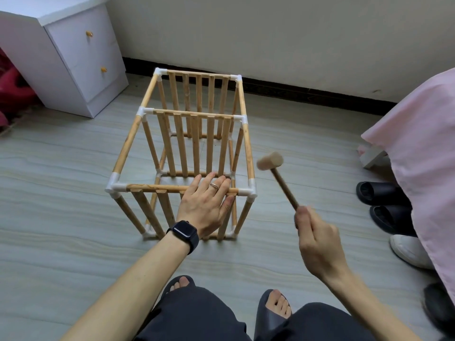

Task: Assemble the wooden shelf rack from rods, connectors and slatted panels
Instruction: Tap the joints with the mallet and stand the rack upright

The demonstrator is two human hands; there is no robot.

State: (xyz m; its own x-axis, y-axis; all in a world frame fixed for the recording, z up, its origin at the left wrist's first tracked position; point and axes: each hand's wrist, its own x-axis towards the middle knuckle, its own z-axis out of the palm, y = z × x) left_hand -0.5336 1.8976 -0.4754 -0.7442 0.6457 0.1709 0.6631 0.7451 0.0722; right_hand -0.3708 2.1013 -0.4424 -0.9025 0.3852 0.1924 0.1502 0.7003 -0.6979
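Risk of a mis-struck blow stands first. The mallet [270, 161] is raised right of centre, its head above and just outside the near right connector [251, 190], while the left hand [206, 203] lies on the near top rod [157, 187] close beside that same corner. A swing drifting left would likely land on the fingers [209, 180] rather than on the white joint. A glancing hit on the connector's edge could cock it on its rod instead of seating it. It could also rock the rack [194, 114], which stands upright on the floor [61, 183] at the centre of the frame with only that one hand steadying it. Whether any joint sits short of fully home cannot be told from this view

Left hand: palm down, fingers straight and laid across the rod, thumb dropped beside a slat below. It presses rather than clasps. A watch [184, 233] sits on the wrist

Right hand [317, 239], lower right of centre: closed firmly round the low end of the mallet's handle, thumb uppermost, wrist cocked so the handle slants up and left toward the corner. The mallet head shows slight blur
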